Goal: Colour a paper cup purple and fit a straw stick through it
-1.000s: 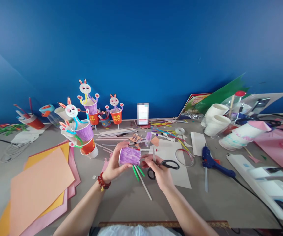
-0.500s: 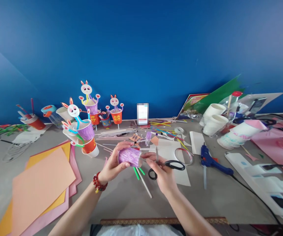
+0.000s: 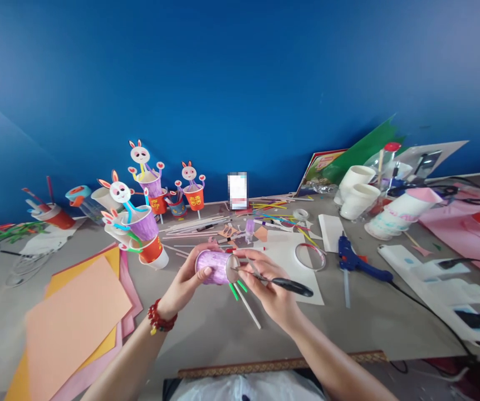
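Observation:
My left hand is wrapped round a paper cup coloured with purple strokes, tipped on its side with its pale base facing right. In my right hand is a pair of scissors with black handles. The blades point left and the tip meets the cup's base; whether it has gone through is hard to see. My right fingers are close against the base too. Below the cup, a white straw and short green straws lie on the grey table.
Rabbit figures on cups stand at the left behind coloured paper sheets. Straws and paper scraps lie ahead. On the right are a tape roll, a blue glue gun, a power strip and white cups.
The scissors have turned in my right hand, so their handles now overlap. The cup's base shows more fully. The whole view has shifted slightly.

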Demonstrator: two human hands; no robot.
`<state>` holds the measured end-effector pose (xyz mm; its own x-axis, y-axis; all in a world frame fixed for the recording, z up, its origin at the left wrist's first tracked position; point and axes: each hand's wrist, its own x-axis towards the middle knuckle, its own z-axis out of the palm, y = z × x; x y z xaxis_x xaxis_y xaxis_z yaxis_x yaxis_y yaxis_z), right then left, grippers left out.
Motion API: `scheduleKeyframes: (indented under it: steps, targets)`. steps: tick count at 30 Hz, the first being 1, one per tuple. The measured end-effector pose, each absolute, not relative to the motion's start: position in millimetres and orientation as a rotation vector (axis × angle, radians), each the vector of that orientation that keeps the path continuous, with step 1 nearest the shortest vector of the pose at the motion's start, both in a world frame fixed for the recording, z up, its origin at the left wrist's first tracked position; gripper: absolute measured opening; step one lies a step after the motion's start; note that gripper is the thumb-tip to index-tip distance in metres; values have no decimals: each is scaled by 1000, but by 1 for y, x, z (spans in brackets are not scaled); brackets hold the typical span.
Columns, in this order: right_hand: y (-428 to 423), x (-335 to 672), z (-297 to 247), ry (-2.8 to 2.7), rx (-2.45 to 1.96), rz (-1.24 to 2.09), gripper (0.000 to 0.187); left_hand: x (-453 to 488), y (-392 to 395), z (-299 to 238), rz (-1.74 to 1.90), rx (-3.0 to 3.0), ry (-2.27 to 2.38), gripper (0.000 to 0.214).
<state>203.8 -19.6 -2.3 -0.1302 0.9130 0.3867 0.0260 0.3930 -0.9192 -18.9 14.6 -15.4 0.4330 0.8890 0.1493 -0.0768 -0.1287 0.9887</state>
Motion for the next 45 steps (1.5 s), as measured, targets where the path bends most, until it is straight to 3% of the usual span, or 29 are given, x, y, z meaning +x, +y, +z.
scheduleKeyframes:
  steps: [7,12,17,24,29,33,45]
  targets:
    - [-20,191,-5,-1119,-921,1303,32,-22,17,-31,1289,2055,662,53]
    - [-25,196,3,-1425,-878,1084,23,-21,13,-24,1292,1594,612,71]
    - [-28,199,9,-1533,-858,917,23,-28,11,-19,979,1487,748,53]
    - [-25,192,0,-1281,-934,1190,21,-28,14,-36,1346,1984,654,54]
    - [-28,198,7,-1570,-891,930,24,-33,17,-11,1127,1905,642,70]
    - [-28,200,12,-1735,-867,794,17,-38,21,15,813,2523,820,77]
    - [-19,208,17,-2003,-674,640,16,-25,9,11,689,2561,658,65]
